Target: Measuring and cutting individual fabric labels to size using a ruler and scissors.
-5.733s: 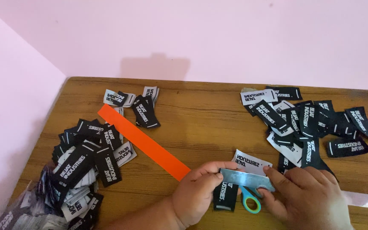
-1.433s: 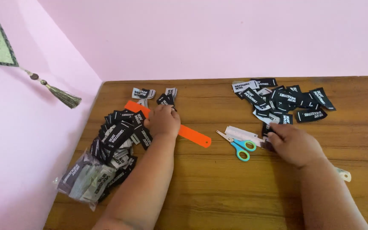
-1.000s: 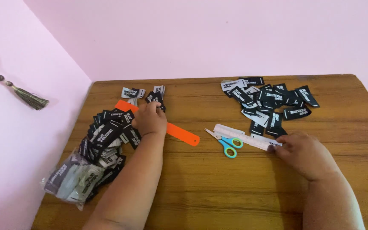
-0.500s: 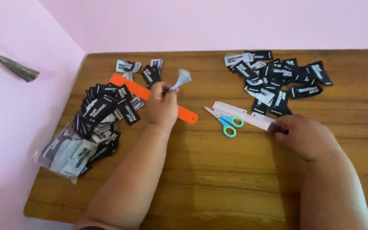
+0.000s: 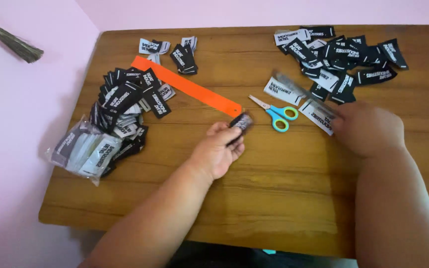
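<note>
At the far left edge of the wooden desk (image 5: pixel 284 198) lies a clear plastic bag (image 5: pixel 83 151) of black fabric labels, half buried under a loose pile of labels (image 5: pixel 125 99) that spreads up the left side. A long orange strip (image 5: pixel 187 87) runs diagonally from that pile toward the middle, with a few more labels (image 5: pixel 182 54) scattered above it. Just past the strip's lower end, the left hand (image 5: pixel 217 151) is closed around a single black label (image 5: pixel 241 122), pinching it between thumb and fingertips a little above the desk. To its right, small scissors with blue and green handles (image 5: pixel 274 111) lie flat, blades pointing left. Next comes a clear ruler (image 5: pixel 299 92), blurred and slanting down to the right hand (image 5: pixel 368 129), which curls over its lower end and seems to grip it. Under the ruler lie a couple of white labels (image 5: pixel 319 116). A second heap of black labels (image 5: pixel 343 54) fills the top right corner.
</note>
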